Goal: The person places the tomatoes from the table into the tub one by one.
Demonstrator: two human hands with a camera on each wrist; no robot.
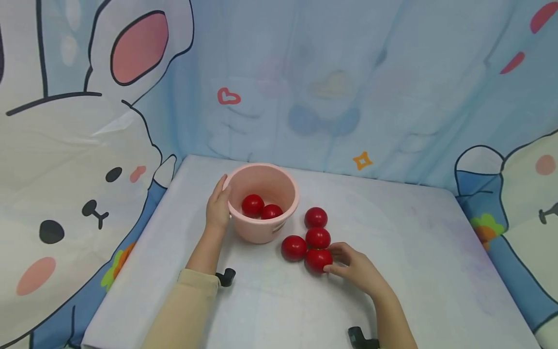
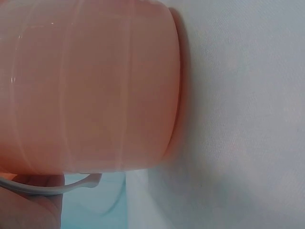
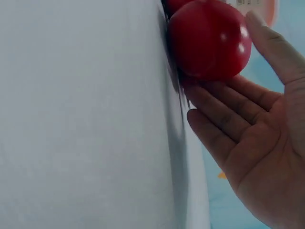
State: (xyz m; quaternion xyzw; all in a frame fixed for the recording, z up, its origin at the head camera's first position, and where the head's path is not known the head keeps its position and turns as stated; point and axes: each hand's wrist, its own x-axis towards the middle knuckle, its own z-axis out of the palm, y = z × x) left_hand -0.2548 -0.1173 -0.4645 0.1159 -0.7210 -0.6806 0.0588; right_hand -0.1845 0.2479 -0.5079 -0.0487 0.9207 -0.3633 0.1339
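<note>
A pink plastic bucket (image 1: 261, 230) stands upright on the table, with two glossy red tomatoes (image 1: 253, 205) inside. My left hand (image 1: 217, 211) rests along the bucket's left outer side, fingers straight and tips up at the rim. In the left wrist view, part of that hand shows behind the bucket's pale handle (image 2: 52, 190). Several more tomatoes lie in a cluster right of the bucket. At the nearest tomato (image 1: 318, 261), my right hand (image 1: 355, 269) has its thumb and extended fingers at the right edge, palm plainly visible in the right wrist view.
The light table (image 1: 414, 271) carries the bucket and the tomato cluster, which includes one tomato (image 1: 293, 248) on the left and another (image 1: 316, 217) at the back. A blue cartoon-printed curtain (image 1: 270, 126) hangs behind the table and along both sides.
</note>
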